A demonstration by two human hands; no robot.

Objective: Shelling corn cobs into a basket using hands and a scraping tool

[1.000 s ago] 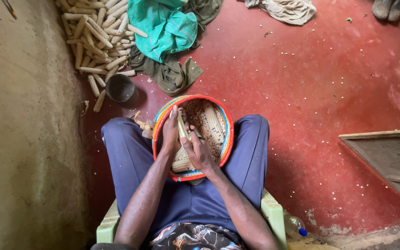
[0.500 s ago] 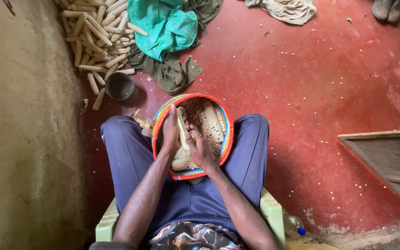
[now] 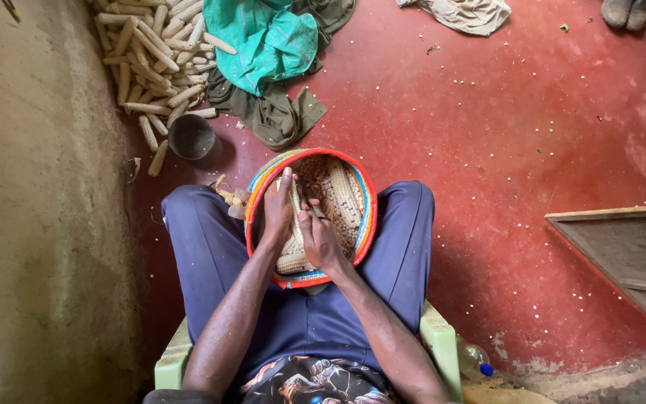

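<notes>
The maize cob (image 3: 294, 224) lies in the woven basket (image 3: 368, 202) on the lap, left hand (image 3: 277, 213) clamped around it, right hand (image 3: 320, 241) pressing beside. Kernels may jump over the rim (many lie on the red floor (image 3: 502, 150)) if the thumb pushes hard.

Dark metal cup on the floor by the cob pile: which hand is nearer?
Left. The left hand grips the maize cob at the basket's left rim, on the side of the dark metal cup. The right hand works farther right, inside the basket.
</notes>
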